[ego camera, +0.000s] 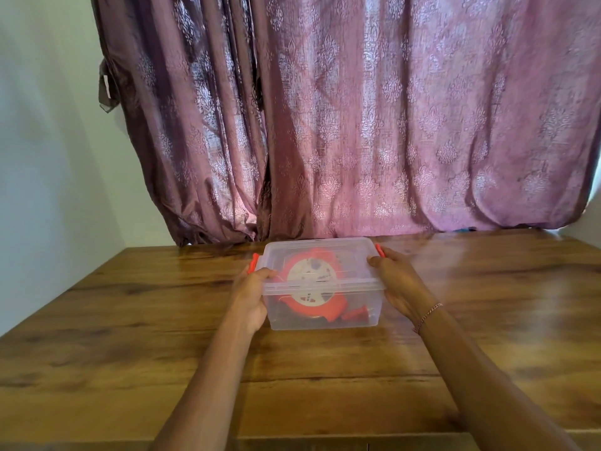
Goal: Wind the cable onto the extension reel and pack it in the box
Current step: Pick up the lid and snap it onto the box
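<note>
So, nearest the camera: two bare forearms reach fwd over a wooden bench (130, 353), one from each side. Thin bracelet (428, 315) sits on the right wrist.

Left hand (252, 296) is pressed flat against the left end wall of a clear plastic box (325, 317), w/ its thumb hooked over the lid edge; its other fingers are hidden behind the hand and the box, so can't tell if they're spread or together. Right hand (395, 283) clasps the right end of the box, fingers (377, 260) held close together and curled onto the lid rim, just beside the red latch (380, 250) on that side. A matching red latch (253, 262) shows at the left end, just past the left hand.

Box sits on the bench w/ its clear lid (320, 258) on top. Inside, seen thru the plastic: the red extension reel (312, 289) w/ a white round face, lying tilted, filling most of the box. Smth small and red lies by the reel's right side at the box bottom; can't tell what it is. Cable not clearly visible.

Further back, purple patterned curtains (374, 125) hang down to the bench's far edge. Pale wall (42, 125) to the left.
</note>
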### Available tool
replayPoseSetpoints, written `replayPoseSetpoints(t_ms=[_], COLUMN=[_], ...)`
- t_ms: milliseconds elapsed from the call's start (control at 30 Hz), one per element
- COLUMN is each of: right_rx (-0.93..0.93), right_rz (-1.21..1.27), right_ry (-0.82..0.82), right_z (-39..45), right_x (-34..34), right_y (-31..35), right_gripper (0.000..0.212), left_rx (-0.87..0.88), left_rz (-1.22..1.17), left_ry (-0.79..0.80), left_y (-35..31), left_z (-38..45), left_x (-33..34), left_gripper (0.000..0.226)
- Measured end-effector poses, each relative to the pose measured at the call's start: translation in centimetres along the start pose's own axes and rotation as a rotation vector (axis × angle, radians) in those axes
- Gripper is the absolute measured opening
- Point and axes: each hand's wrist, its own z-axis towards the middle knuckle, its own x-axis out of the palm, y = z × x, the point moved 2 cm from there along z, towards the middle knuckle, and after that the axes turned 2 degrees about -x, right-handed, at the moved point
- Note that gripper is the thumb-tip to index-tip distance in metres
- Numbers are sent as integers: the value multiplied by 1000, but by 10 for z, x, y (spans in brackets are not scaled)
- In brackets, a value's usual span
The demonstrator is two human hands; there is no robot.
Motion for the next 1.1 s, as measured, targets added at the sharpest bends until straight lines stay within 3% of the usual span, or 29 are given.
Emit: replayPoseSetpoints(t_ms=[433, 500, 600, 700, 833, 933, 1033, 1100], right_rx=[-32, -53, -151, -258, -337, -346, -288, -291], right_rz=[-116, -173, -273, -315, -450, -533, -492, -481], right_ry=[-47, -180, -518, -591, -412, -151, 120, 321], right_z=[5, 3, -10, -21, -25, -28, -24, -18], right_x=[-2, 0, 3, 12, 42, 84, 131, 166], right_y=[-6, -8, -5, 0, -6, -15, -12, -12], right_gripper=[23, 26, 17, 15, 22, 54, 77, 81], left_rx=[85, 103, 132, 177, 268, 358, 438, 503], left_rz=[145, 155, 170, 162, 140, 243, 344, 403], left_ry=[-3, 2, 3, -49, -148, -265, -381, -447], left_y=[-1, -1, 0, 1, -2, -10, -26, -39], left_z=[1, 0, 0, 2, 1, -7, -21, -32], left_x=[4, 3, 3, -3, -26, -55, -93, -125], left_gripper=[77, 78, 75, 69, 54, 47, 95, 115])
